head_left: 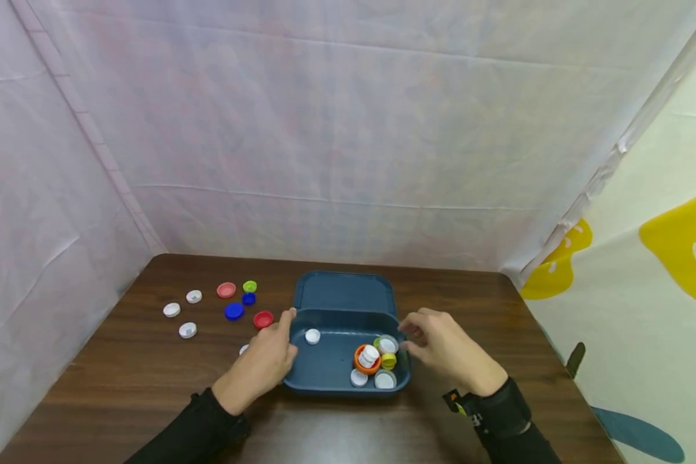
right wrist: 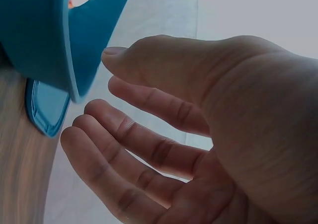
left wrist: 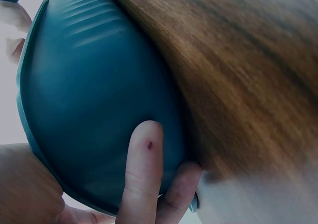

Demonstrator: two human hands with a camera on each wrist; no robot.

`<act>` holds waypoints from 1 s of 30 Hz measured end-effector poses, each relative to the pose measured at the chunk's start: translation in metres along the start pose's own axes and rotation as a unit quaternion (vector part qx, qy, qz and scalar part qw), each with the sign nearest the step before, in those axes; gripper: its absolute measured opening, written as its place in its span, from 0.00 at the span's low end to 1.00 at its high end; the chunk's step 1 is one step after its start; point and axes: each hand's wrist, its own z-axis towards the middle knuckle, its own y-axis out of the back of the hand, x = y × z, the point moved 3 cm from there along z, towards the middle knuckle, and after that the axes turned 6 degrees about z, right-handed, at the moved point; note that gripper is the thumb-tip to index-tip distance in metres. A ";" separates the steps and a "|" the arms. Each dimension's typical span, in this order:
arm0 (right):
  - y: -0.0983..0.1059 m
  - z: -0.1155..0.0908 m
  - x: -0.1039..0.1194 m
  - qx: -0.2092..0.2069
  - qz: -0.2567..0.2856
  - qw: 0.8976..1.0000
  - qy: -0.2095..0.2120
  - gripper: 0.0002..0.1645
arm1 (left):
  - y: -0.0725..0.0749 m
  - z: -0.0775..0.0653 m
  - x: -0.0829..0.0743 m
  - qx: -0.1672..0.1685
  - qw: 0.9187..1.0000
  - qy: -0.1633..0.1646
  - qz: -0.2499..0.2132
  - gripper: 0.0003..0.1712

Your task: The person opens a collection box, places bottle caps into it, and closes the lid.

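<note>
A dark blue plastic box (head_left: pixel 322 367) stands on the table, its lid (head_left: pixel 345 291) folded back behind it. My left hand (head_left: pixel 261 364) grips the box's left side. In the left wrist view, its fingers (left wrist: pixel 143 174) lie against the outer wall. Just off the right rim is my right hand (head_left: pixel 449 345), fingers loosely bent and holding nothing. The right wrist view shows a gap between its thumb and the box wall (right wrist: pixel 30 30). Inside the box, an orange cap (head_left: pixel 360 362), a yellow cap (head_left: pixel 388 361) and several white ones cluster at the right. One white cap (head_left: pixel 312 336) lies apart at the left.
Left of the box, loose caps are scattered on the brown table (head_left: pixel 116 380): a blue one (head_left: pixel 234 311), a red one (head_left: pixel 263 319), a green one (head_left: pixel 250 286) and several white ones (head_left: pixel 188 330). White cloth (head_left: pixel 336 142) hangs behind the table.
</note>
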 end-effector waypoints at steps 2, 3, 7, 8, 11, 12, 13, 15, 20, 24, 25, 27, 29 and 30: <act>0.003 -0.001 -0.003 -0.010 -0.007 1.000 -0.005 0.13 | 0.000 0.000 0.000 0.001 1.000 0.000 -0.002 0.37; 0.005 -0.002 -0.004 -0.016 -0.010 1.000 -0.007 0.13 | 0.000 0.001 -0.001 0.001 1.000 -0.001 -0.004 0.37; 0.008 -0.005 -0.009 -0.033 -0.019 0.999 -0.017 0.13 | 0.001 0.000 0.000 0.000 1.000 -0.003 0.001 0.36; 0.008 -0.006 -0.011 -0.033 -0.022 0.999 -0.019 0.13 | 0.002 0.000 0.000 -0.001 1.000 -0.003 0.004 0.36; 0.008 -0.011 -0.018 -0.029 -0.033 0.999 -0.029 0.14 | 0.004 -0.002 0.000 -0.001 1.000 0.000 0.009 0.36; 0.008 -0.014 -0.021 -0.027 -0.035 0.998 -0.034 0.14 | 0.004 -0.002 0.000 0.000 1.000 -0.001 0.009 0.36; 0.009 -0.017 -0.025 -0.025 -0.038 0.998 -0.039 0.15 | 0.005 -0.002 -0.001 -0.001 1.000 -0.002 0.010 0.36; 0.009 -0.024 -0.034 -0.018 -0.041 0.998 -0.049 0.17 | 0.006 -0.001 -0.002 -0.001 1.000 -0.005 0.009 0.36; 0.006 -0.042 -0.056 0.007 -0.041 0.995 -0.093 0.23 | 0.005 0.000 -0.002 0.001 1.000 -0.006 0.009 0.36; 0.004 -0.055 -0.069 0.015 -0.041 0.990 -0.132 0.25 | 0.003 0.000 -0.002 0.003 1.000 -0.007 0.007 0.36; 0.003 -0.057 -0.072 0.016 -0.039 0.989 -0.138 0.25 | 0.003 0.000 -0.002 0.002 1.000 -0.007 0.007 0.36; 0.002 -0.060 -0.077 0.025 -0.032 0.988 -0.148 0.25 | 0.002 0.000 -0.002 0.001 1.000 -0.007 0.007 0.36; 0.000 -0.062 -0.079 0.031 -0.018 0.987 -0.159 0.25 | 0.001 0.000 -0.002 0.000 1.000 -0.008 0.006 0.36; 0.000 -0.063 -0.081 0.034 -0.012 0.986 -0.162 0.24 | 0.001 -0.001 -0.002 0.000 1.000 -0.008 0.006 0.36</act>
